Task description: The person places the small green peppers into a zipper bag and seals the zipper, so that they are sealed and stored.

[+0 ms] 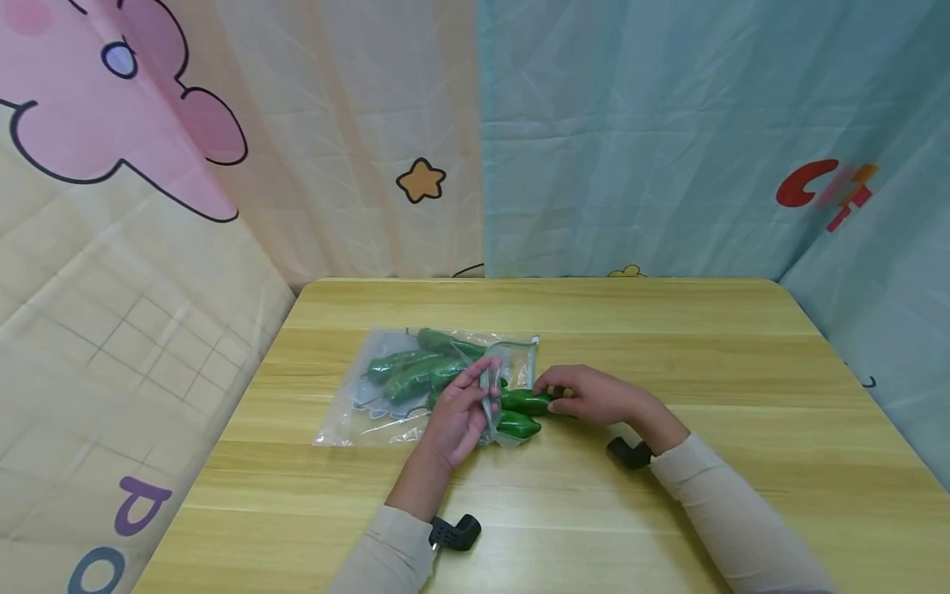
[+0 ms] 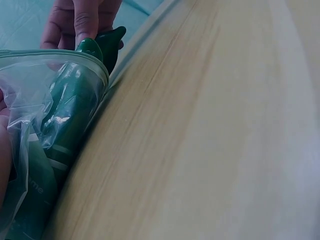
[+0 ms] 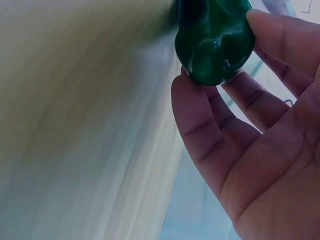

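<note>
A clear zip bag (image 1: 345, 425) lies on the table with several green peppers (image 1: 423, 375) inside. My left hand (image 1: 458, 412) holds the bag by its open mouth, fingers at the rim. Another green pepper (image 1: 517, 425) lies in the mouth, on the near side. My right hand (image 1: 594, 396) pinches the end of a green pepper (image 1: 525, 402) between thumb and fingers, and the far end of that pepper reaches into the mouth. Close up in the right wrist view, the held pepper (image 3: 215, 45) is glossy, with the fingertips around its rounded end.
The wooden table (image 1: 668, 511) has its back edge against patterned curtains (image 1: 631, 140), which also hang along both sides. A black wrist camera (image 1: 456, 532) sits at the left cuff, and another black camera (image 1: 628, 454) at the right wrist.
</note>
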Available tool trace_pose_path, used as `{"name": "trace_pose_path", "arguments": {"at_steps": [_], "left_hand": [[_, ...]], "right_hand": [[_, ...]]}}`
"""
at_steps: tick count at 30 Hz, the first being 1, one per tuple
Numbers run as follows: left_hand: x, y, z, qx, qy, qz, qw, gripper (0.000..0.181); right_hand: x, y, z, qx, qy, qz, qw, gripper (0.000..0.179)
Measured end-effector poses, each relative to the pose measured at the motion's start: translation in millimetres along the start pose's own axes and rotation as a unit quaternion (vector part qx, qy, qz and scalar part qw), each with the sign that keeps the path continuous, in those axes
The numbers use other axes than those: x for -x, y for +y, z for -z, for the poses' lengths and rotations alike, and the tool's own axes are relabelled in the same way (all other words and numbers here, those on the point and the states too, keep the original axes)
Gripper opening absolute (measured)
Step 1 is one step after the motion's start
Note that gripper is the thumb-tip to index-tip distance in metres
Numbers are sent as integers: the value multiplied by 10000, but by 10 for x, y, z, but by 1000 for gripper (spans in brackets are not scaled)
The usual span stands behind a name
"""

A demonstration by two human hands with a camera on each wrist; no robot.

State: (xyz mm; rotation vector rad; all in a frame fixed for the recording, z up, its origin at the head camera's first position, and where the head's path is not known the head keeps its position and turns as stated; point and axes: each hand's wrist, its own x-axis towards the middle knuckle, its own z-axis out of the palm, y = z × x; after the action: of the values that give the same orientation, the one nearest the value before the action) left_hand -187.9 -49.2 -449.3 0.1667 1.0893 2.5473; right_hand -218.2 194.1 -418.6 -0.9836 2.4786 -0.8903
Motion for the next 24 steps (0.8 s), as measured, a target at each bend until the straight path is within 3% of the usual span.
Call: {"name": "trace_pose_path", "arguments": {"at_steps": [24], "left_hand": [[-1, 4, -2, 75, 25, 27, 10000, 45]], "right_hand": [[-236, -58, -140, -178, 49, 258, 9995, 22]]}}
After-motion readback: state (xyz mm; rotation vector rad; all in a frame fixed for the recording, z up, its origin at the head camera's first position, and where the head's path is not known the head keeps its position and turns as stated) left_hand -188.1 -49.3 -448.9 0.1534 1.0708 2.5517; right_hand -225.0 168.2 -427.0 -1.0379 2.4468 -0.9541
